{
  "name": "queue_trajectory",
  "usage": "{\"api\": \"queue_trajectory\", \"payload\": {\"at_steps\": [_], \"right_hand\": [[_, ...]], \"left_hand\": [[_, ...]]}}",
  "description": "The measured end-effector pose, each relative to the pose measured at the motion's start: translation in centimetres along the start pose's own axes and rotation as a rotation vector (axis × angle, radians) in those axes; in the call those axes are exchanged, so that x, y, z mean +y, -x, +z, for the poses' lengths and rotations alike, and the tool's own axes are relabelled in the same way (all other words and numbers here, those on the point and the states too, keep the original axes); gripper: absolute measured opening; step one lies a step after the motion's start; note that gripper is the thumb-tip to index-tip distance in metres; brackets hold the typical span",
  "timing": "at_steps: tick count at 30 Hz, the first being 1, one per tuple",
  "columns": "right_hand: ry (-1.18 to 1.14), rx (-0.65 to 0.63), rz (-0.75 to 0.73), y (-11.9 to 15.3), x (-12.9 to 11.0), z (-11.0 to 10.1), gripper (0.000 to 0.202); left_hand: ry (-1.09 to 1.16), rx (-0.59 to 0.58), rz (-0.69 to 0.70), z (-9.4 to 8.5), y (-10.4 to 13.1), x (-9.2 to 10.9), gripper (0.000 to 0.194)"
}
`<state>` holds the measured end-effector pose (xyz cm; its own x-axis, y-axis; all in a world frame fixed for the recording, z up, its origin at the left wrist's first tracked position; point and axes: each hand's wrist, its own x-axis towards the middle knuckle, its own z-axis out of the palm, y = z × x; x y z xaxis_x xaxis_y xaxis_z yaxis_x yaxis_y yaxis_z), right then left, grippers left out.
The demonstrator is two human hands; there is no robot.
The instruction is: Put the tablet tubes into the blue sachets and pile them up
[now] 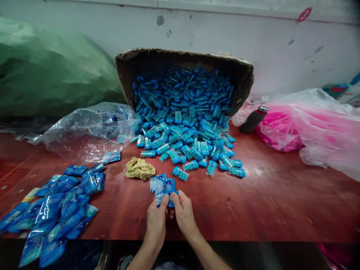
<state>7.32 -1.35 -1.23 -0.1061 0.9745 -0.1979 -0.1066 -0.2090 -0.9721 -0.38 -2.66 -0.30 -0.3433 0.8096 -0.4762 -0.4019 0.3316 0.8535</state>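
Note:
Both hands pinch the near edge of a small blue printed packet (169, 185), thumbs on top. My left hand (156, 219) grips its left side and my right hand (184, 213) its right side. Just behind it, more flat packets (156, 181) lie on the table, partly covered. A crumpled yellow cloth-like piece (140, 168) is beyond them to the left. Farther back, clear tubes (180, 173) of blue-green balls with blue ends spill from a cardboard box (249, 80) lying on its side. What the fingers do under the packet is hidden.
Filled blue pouches (50, 208) are heaped at the left, some over the red table's (267, 210) front edge. A clear plastic bag (75, 138) and a large green sack (50, 71) stand behind. At right are a dark bottle (253, 120) and a pink-filled plastic bag (284, 125).

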Motion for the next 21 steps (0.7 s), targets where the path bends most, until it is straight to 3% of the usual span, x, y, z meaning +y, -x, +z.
{"api": "queue_trajectory", "payload": {"at_steps": [3,6,10,13,16,19,21], "right_hand": [[-0.072,-0.02,0.031,0.0,-0.5,0.1,0.025],[-0.064,-0.013,0.085,0.1,-1.0,0.1,0.028],[0.136,-0.021,-0.027,0.0,-1.9,-0.8,0.037],[0.388,-0.113,-0.167,-0.9,-3.1,-1.8,0.041],[0.819,-0.077,-0.289,-3.1,-4.6,-2.5,0.023],[1.333,-0.042,-0.245,-5.8,-5.6,-2.6,0.037],[1.459,-0.078,-0.219,-7.1,-5.7,-2.4,0.032]], "left_hand": [[-0.004,-0.015,0.014,-0.3,0.0,0.2,0.03],[0.055,-0.08,-0.069,-0.4,0.2,0.9,0.032],[0.11,-0.226,-0.22,-0.9,0.5,2.0,0.035],[0.114,-0.18,-0.285,-1.3,0.5,2.4,0.037],[0.135,-0.149,-0.279,-1.7,0.4,2.3,0.039],[0.146,-0.174,-0.278,-1.8,0.4,1.9,0.037],[0.159,-0.183,-0.292,-1.9,0.4,1.7,0.036]]}}
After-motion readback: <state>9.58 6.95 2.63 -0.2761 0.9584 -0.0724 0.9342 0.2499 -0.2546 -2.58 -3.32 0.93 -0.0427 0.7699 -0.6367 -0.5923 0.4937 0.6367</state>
